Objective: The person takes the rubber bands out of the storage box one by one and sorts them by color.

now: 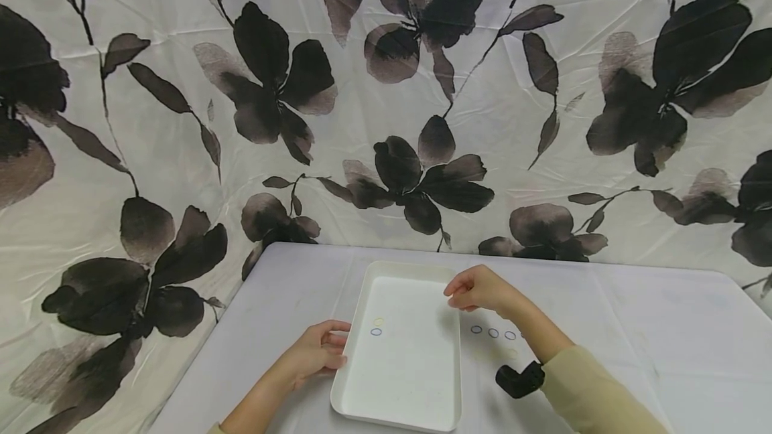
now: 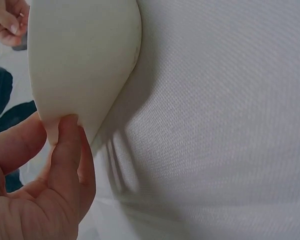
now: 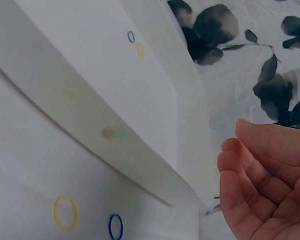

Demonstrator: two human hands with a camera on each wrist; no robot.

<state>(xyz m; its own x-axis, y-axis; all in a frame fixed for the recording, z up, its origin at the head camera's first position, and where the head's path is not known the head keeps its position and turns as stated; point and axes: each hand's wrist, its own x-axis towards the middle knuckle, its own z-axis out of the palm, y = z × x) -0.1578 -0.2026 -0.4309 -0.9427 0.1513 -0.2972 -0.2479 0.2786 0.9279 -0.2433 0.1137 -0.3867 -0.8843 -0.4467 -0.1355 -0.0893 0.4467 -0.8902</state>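
Note:
A shallow white tray lies lengthwise on the table. My left hand pinches its left rim; in the left wrist view the thumb is on one side of the tray wall and the fingers on the other. Inside the tray, toward its left side, a blue ring sits beside a yellow ring. Over the tray's far right edge is my right hand, its fingers loosely curled, with nothing visible between thumb and fingertips.
Right of the tray, several blue rings lie in a row on the white tablecloth, with faint yellow rings nearer me. A black device is on my right wrist. A floral curtain hangs behind the table.

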